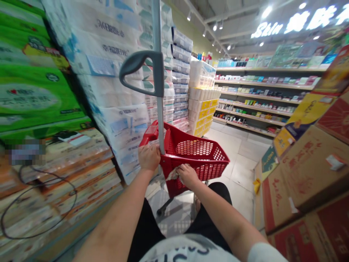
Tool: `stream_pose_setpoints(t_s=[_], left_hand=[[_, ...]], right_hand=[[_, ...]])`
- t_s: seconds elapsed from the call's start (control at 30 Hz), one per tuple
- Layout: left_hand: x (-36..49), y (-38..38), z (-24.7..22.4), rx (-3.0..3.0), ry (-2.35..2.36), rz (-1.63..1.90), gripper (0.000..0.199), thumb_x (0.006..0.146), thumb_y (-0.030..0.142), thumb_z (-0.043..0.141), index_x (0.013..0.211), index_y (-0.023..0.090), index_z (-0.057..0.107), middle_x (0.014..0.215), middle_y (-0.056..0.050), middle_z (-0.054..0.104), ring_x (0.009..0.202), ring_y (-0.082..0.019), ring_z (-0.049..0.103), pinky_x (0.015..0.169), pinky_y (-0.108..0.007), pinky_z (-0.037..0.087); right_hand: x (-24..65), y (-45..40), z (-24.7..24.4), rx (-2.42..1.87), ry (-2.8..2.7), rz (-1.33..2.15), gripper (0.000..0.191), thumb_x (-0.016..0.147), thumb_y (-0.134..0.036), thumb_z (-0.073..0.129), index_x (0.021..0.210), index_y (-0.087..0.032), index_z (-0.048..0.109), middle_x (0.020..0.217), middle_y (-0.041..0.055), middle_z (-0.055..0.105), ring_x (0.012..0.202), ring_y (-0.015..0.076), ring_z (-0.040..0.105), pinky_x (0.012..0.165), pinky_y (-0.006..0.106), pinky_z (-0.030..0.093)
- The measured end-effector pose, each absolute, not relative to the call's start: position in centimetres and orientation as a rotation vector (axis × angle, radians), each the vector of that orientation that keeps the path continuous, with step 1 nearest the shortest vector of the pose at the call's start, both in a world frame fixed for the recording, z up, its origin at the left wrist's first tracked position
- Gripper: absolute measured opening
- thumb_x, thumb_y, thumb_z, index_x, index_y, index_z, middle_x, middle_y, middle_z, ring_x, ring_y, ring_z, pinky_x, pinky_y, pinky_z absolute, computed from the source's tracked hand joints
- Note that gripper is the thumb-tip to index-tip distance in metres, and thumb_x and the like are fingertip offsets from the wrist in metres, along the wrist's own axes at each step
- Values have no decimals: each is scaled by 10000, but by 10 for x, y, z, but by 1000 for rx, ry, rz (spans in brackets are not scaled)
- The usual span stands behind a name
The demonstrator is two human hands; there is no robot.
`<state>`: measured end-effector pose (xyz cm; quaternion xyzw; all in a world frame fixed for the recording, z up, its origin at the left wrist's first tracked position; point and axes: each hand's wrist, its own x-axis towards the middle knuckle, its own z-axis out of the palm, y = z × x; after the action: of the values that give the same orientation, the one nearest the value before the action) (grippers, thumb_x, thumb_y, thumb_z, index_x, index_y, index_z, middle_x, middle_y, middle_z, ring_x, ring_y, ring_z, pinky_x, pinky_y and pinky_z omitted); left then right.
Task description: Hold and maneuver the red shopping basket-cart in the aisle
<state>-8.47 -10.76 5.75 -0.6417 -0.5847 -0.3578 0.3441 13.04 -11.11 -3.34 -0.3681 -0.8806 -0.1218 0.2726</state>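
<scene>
A red plastic shopping cart with perforated sides stands in front of me. From its near end rises a metal pole with a grey looped handle. My left hand is closed on the cart's red rim, just left of the pole's base. Lower down, my right hand presses a crumpled, pale cloth against the outside of the cart's near side, its fingers bent over the cloth. The inside of the basket, as far as it shows, holds nothing I can make out. A black caster wheel shows beneath the cart.
Tall stacks of wrapped paper packs and green packs rise on the left, above low piles with a loose black cable. Cardboard boxes line the right side. Stocked shelves stand at the back beyond the tiled floor.
</scene>
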Motion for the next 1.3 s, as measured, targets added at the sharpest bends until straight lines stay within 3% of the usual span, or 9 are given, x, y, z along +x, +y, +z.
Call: stream_pose_setpoints(t_s=[0.17,0.33,0.53,0.73,0.9,1.03,1.2,1.3], left_hand=[[-84,-111,58,-1689,-1554,-956,284,919,281,399,776,208,633,685,-77,658,772,-254,557,809,-405,301],[-83,-113,60,-1681,-1560,-928,299,927,286,390,779,203,636,676,-71,658,765,-249,562,805,-399,307],[-82,-115,63,-1693,-1566,-931,294,926,282,394,789,200,641,664,-73,650,768,-246,566,817,-401,307],[-82,-115,62,-1700,-1566,-927,297,929,285,394,763,205,626,662,-69,646,769,-245,564,811,-402,306],[-83,-111,60,-1690,-1539,-929,291,929,280,398,739,214,608,666,-59,650,751,-243,558,793,-402,304],[-82,-110,60,-1679,-1523,-928,279,929,283,406,745,212,605,663,-52,653,740,-242,556,782,-401,305],[-81,-112,61,-1701,-1531,-978,282,921,273,404,746,208,616,669,-63,656,740,-245,561,787,-406,308],[-81,-112,61,-1720,-1562,-987,298,924,278,389,744,211,618,672,-68,654,747,-250,563,793,-412,311]], right_hand=[[126,-115,-34,-965,-2365,-340,253,924,-200,488,1152,-172,594,1108,99,590,976,216,501,866,330,425],[124,-116,-38,-1177,-2550,-304,158,882,-174,529,969,-187,661,952,76,615,834,210,534,758,328,429],[120,-119,-34,-1042,-2405,-382,296,948,-212,434,1201,-187,585,1184,93,577,1026,227,495,889,331,395],[123,-119,-40,-1129,-2549,-342,230,906,-187,492,1065,-204,657,1069,86,611,961,229,506,857,348,381],[129,-117,-43,-1115,-2442,-399,275,940,-215,445,1148,-210,625,1157,91,582,1034,235,469,903,357,351],[132,-117,-49,-1161,-2478,-362,219,907,-185,491,1029,-214,670,1054,72,613,972,232,484,881,355,351],[129,-117,-41,-1133,-2347,-342,291,927,-197,458,1175,-221,610,1175,81,578,1020,224,475,888,342,339],[127,-118,-40,-1175,-2402,-313,275,916,-205,471,1140,-227,629,1113,83,595,970,220,490,855,345,339]])
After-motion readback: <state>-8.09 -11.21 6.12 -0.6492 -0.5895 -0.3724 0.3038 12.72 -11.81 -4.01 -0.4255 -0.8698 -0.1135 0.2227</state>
